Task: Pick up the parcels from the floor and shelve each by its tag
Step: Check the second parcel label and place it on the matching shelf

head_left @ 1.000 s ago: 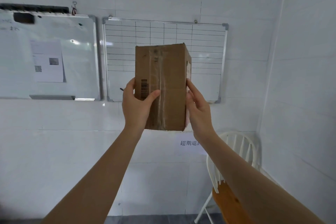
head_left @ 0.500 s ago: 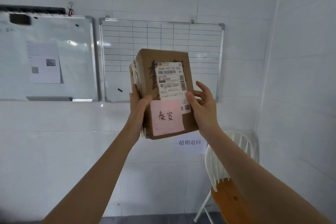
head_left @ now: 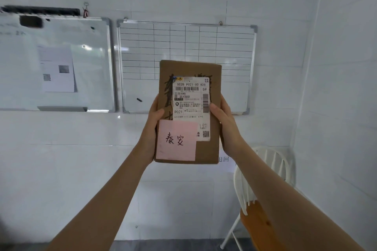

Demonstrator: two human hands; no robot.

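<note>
Tag-reading step. Cardboard parcel (head_left: 188, 112) held upright at chest height before the wall, left hand (head_left: 152, 126) and right hand (head_left: 226, 126) grasping its side edges. Pink note (head_left: 176, 140) reads, probably, 泰安. Next: find the matching shelf, none in view.

head cam | one view only | faces forward at white wall (head_left: 61, 169) with whiteboards (head_left: 186, 51) | held parcel (head_left: 214, 149) close, centre frame
</note>
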